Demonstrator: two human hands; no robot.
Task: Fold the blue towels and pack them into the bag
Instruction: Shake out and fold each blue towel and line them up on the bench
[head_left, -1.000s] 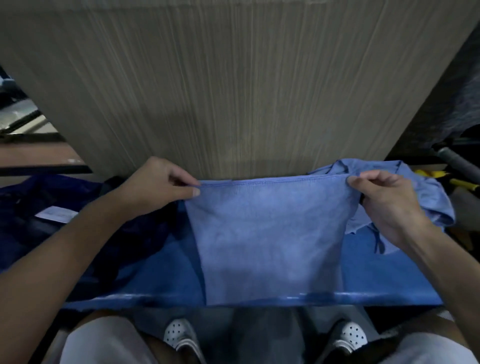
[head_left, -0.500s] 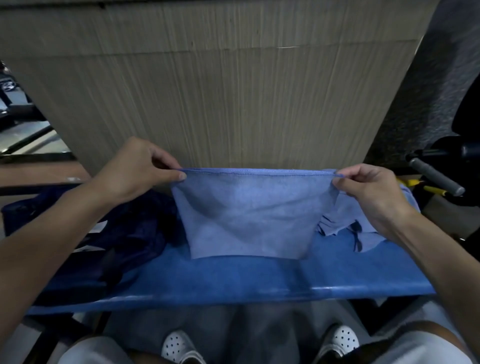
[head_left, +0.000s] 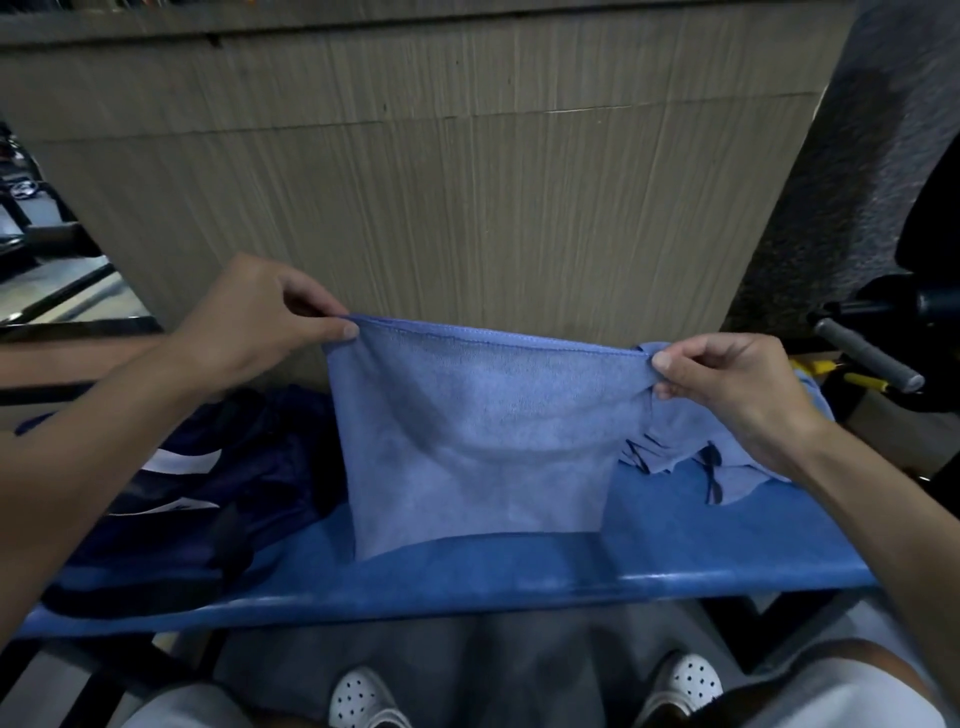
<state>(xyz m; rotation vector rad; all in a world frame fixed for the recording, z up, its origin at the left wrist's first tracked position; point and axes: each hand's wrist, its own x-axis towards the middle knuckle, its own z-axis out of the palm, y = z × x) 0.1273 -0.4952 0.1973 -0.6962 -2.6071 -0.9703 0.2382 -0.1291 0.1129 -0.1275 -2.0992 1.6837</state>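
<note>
One blue towel (head_left: 478, 441) hangs over the blue bench (head_left: 519, 577), its top corners pinched by the left hand (head_left: 254, 332) and the right hand (head_left: 727, 379). At three o'clock lies a crumpled heap of towels (head_left: 670, 441), its count unclear behind the wrist. At nine o'clock slumps one dark bag (head_left: 249, 457); its white label (head_left: 182, 460) is unreadable. Two white shoes (head_left: 363, 701) show at six o'clock.
</note>
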